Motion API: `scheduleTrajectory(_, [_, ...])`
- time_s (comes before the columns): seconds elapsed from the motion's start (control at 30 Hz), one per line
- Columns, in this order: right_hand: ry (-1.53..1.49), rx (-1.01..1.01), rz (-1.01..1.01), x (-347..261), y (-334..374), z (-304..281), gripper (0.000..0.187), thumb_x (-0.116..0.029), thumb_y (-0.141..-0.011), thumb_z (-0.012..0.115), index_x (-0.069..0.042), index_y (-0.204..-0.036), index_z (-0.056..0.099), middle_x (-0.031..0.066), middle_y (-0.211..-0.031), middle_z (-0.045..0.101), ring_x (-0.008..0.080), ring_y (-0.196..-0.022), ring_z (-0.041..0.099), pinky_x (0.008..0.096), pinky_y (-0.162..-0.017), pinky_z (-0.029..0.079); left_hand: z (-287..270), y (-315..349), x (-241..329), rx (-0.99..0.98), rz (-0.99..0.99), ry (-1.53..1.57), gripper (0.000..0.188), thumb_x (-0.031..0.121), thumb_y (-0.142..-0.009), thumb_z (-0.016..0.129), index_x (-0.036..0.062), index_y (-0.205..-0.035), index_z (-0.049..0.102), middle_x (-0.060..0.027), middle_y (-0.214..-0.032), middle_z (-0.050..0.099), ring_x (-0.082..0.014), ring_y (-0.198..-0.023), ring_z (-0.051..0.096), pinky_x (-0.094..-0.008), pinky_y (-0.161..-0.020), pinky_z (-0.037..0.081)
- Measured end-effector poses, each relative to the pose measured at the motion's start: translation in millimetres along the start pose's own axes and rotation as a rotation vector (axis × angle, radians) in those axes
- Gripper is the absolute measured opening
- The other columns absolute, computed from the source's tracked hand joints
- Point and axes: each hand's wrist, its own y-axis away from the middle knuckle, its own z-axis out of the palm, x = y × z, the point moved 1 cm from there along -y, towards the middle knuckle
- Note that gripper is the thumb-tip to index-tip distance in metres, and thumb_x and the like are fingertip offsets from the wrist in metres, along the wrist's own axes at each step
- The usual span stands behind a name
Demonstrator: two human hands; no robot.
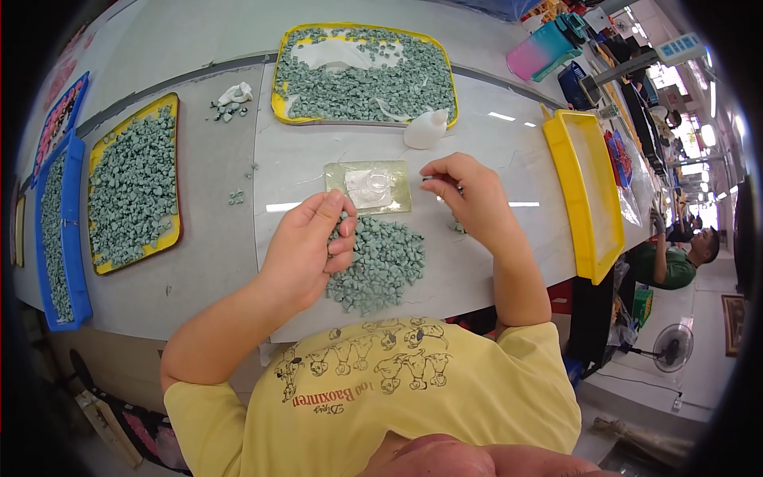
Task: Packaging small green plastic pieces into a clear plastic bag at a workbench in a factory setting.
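Observation:
My left hand (306, 242) is closed, with small grey-green stone-like pieces (344, 215) showing between thumb and fingers. It hovers at the near left corner of a flat, translucent yellowish pad (404, 188), which has a shiny, wet-looking patch in the middle. To the right of the pad, my right hand (473, 195) pinches a tiny dark piece between thumb and index finger; its kind is too small to make out. A loose pile of the grey-green pieces (381, 266) lies just below the pad, partly behind my left hand. Beyond the pad, a white squeeze bottle (425, 132) leans with its nozzle upward.
A yellow tray (457, 87) of grey-green pieces stands at the back. Farther left are another yellow tray (178, 151) and a blue bin (73, 238), both full of pieces. On the right sit a yellow bin (584, 199) and a pink-and-teal bottle (544, 49). A person (675, 262) works beyond.

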Motion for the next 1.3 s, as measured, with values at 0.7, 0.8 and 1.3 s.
scheduleTrajectory(0.7, [0.113, 0.179, -0.662, -24, 3, 21, 0.032, 0.004, -0.059, 0.068, 0.001, -0.090, 0.061, 0.0089, -0.082, 0.060, 0.0231, -0.068, 0.058, 0.0319, -0.059, 0.047, 1, 3, -4, -0.054, -0.012, -0.208, 0.015, 0.007, -0.088, 0.053, -0.0018, -0.100, 0.055, -0.0044, -0.082, 0.054, -0.0049, -0.056, 0.037, -0.0182, -0.047, 0.030])
scheduleTrajectory(0.8, [0.212, 0.194, -0.675, -17, -1, 23, 0.033, 0.004, -0.058, 0.067, 0.001, -0.090, 0.062, 0.0083, -0.082, 0.060, 0.0224, -0.070, 0.058, 0.0318, -0.060, 0.047, 3, 4, 0, -0.031, 0.007, -0.228, 0.015, 0.007, -0.087, 0.055, -0.0014, -0.100, 0.055, -0.0046, -0.082, 0.054, -0.0050, -0.056, 0.036, -0.0180, -0.047, 0.030])
scheduleTrajectory(1.3, [0.330, 0.205, -0.719, -23, -4, 30, 0.024, -0.002, -0.065, 0.064, 0.000, -0.089, 0.063, 0.0077, -0.083, 0.059, 0.0221, -0.074, 0.058, 0.0306, -0.063, 0.048, -5, 4, 3, -0.081, 0.019, -0.052, 0.024, 0.013, -0.090, 0.052, -0.0030, -0.108, 0.055, -0.0032, -0.084, 0.050, -0.0053, -0.060, 0.037, -0.0194, -0.050, 0.032])
